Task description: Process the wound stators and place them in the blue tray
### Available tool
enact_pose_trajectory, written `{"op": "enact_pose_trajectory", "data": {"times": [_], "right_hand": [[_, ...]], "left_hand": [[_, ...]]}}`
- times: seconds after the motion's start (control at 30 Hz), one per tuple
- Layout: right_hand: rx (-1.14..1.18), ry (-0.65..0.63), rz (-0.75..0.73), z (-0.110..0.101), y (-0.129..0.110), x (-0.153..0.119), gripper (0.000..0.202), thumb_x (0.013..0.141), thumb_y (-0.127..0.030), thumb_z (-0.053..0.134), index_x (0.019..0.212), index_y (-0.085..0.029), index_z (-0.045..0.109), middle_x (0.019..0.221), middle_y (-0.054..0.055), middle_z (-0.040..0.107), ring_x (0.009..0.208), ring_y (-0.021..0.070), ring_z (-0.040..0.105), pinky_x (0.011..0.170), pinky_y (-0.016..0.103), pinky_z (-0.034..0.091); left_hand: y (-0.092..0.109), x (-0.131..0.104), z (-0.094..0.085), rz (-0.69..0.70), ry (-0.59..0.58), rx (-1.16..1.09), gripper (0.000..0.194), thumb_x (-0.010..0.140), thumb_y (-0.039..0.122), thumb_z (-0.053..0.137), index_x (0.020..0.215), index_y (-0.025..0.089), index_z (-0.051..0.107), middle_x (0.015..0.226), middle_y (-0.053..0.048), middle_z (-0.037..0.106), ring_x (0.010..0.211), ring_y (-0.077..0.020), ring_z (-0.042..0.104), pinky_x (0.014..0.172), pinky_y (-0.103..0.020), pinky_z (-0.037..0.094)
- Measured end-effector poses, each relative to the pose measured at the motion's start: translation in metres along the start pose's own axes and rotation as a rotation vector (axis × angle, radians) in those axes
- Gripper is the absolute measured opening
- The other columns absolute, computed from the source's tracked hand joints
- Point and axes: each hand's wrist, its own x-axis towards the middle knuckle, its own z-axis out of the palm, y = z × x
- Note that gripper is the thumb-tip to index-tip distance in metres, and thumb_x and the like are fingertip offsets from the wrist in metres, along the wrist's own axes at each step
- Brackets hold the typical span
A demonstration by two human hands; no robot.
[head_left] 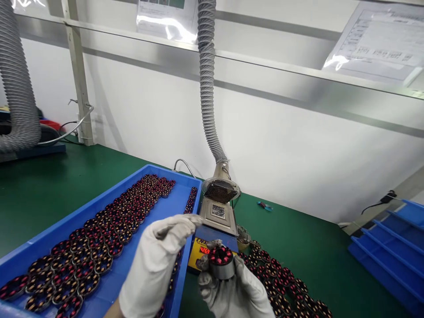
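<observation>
My right hand (228,287), in a pale glove with dirty fingertips, grips a motor stator (221,267) at the lower middle. The stator is a short metal ring with red-tipped windings inside, its open face turned up. Left of it, my gloved left hand (162,256) hovers over the blue tray's right wall, fingers stretched toward the right and nothing visible in them. Just beyond both hands stands a solder pot (218,216) with a square metal top and a lit red display on its yellow front. My right hand partly covers that front.
A blue tray (99,203) at left carries rows of stators (109,229). More stators (288,282) lie on the green table (298,229) at right. An exhaust hose (207,79) with a hood hangs above the pot. Small cutters (265,206) lie behind; stacked blue trays (391,247) stand right.
</observation>
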Motion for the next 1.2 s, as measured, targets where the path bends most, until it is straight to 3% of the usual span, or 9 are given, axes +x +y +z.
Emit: {"op": "enact_pose_trajectory", "data": {"times": [0.13, 0.2, 0.4, 0.57, 0.7, 0.77, 0.9, 1.03, 1.2], "right_hand": [[0.002, 0.041, -0.039, -0.007, -0.002, -0.002, 0.029, 0.068, -0.031, 0.079, 0.095, -0.021, 0.072, 0.09, 0.005, 0.07, 0.073, 0.0127, 0.067, 0.066, 0.018, 0.053], [-0.033, 0.078, -0.05, -0.01, -0.002, -0.002, 0.029, 0.067, -0.03, 0.079, 0.094, -0.023, 0.071, 0.086, 0.005, 0.071, 0.071, 0.013, 0.067, 0.064, 0.018, 0.054], [-0.098, 0.125, -0.13, -0.018, 0.0, -0.003, 0.038, 0.062, -0.025, 0.082, 0.097, -0.022, 0.07, 0.096, 0.005, 0.07, 0.083, 0.0137, 0.066, 0.076, 0.021, 0.053], [-0.143, 0.137, -0.12, -0.027, -0.002, -0.005, 0.038, 0.064, -0.032, 0.08, 0.098, -0.019, 0.069, 0.094, 0.01, 0.069, 0.083, 0.018, 0.066, 0.075, 0.028, 0.053], [-0.202, 0.19, -0.174, -0.027, -0.003, -0.004, 0.037, 0.062, -0.032, 0.082, 0.096, -0.022, 0.069, 0.096, 0.008, 0.069, 0.084, 0.0205, 0.066, 0.079, 0.036, 0.053], [-0.221, 0.22, -0.217, -0.022, -0.001, -0.002, 0.041, 0.056, -0.033, 0.085, 0.093, -0.023, 0.07, 0.097, 0.006, 0.069, 0.082, 0.0197, 0.066, 0.077, 0.035, 0.053], [-0.401, 0.431, -0.581, -0.006, 0.014, 0.01, 0.041, 0.053, -0.03, 0.087, 0.088, -0.021, 0.068, 0.088, 0.003, 0.069, 0.079, 0.0134, 0.065, 0.077, 0.021, 0.052], [-0.722, 0.547, -1.143, 0.0, 0.031, 0.022, 0.029, 0.069, -0.022, 0.077, 0.092, -0.025, 0.06, 0.101, -0.002, 0.064, 0.089, 0.0095, 0.063, 0.074, 0.015, 0.052], [-1.511, 0.531, -1.586, -0.017, 0.038, 0.021, 0.031, 0.07, 0.003, 0.062, 0.091, -0.019, 0.057, 0.11, 0.002, 0.058, 0.098, 0.0128, 0.058, 0.082, 0.023, 0.051]], "left_hand": [[0.017, -0.001, -0.003, -0.238, -0.307, 0.367, 0.021, 0.06, 0.011, 0.06, 0.075, 0.017, 0.072, 0.093, -0.005, 0.069, 0.072, -0.016, 0.064, 0.057, -0.021, 0.05], [0.017, -0.003, 0.0, -0.229, -0.394, 0.386, 0.017, 0.062, 0.01, 0.056, 0.069, 0.017, 0.071, 0.09, -0.004, 0.068, 0.078, -0.0152, 0.063, 0.065, -0.02, 0.049], [0.006, -0.011, 0.002, -0.082, -0.302, 0.149, 0.013, 0.062, 0.008, 0.057, 0.061, 0.017, 0.066, 0.075, -0.002, 0.065, 0.071, -0.0123, 0.061, 0.062, -0.018, 0.048], [0.016, -0.008, -0.005, -0.014, -0.081, 0.123, 0.01, 0.061, 0.014, 0.064, 0.065, 0.021, 0.069, 0.083, -0.001, 0.069, 0.079, -0.0157, 0.065, 0.058, -0.015, 0.05], [0.021, -0.005, 0.001, -0.1, -0.274, 0.44, 0.017, 0.064, 0.011, 0.061, 0.073, 0.021, 0.071, 0.088, -0.002, 0.07, 0.085, -0.0154, 0.065, 0.068, -0.016, 0.052], [0.02, -0.006, 0.005, -0.021, -0.354, 0.434, 0.017, 0.066, 0.008, 0.056, 0.065, 0.018, 0.07, 0.079, -0.002, 0.068, 0.084, -0.0145, 0.064, 0.072, -0.016, 0.05], [0.013, -0.01, 0.006, 0.13, -0.214, 0.253, 0.019, 0.063, 0.006, 0.056, 0.062, 0.019, 0.07, 0.076, -0.002, 0.068, 0.073, -0.0133, 0.064, 0.064, -0.015, 0.05], [0.005, -0.006, 0.006, -0.075, 0.025, 0.085, 0.02, 0.063, 0.014, 0.066, 0.08, 0.022, 0.073, 0.091, -0.002, 0.07, 0.08, -0.0135, 0.065, 0.068, -0.014, 0.051], [-0.008, -0.007, 0.018, -0.328, -0.346, 0.072, 0.022, 0.072, 0.031, 0.065, 0.085, 0.015, 0.07, 0.089, -0.007, 0.069, 0.082, -0.016, 0.063, 0.079, -0.021, 0.05]]}}
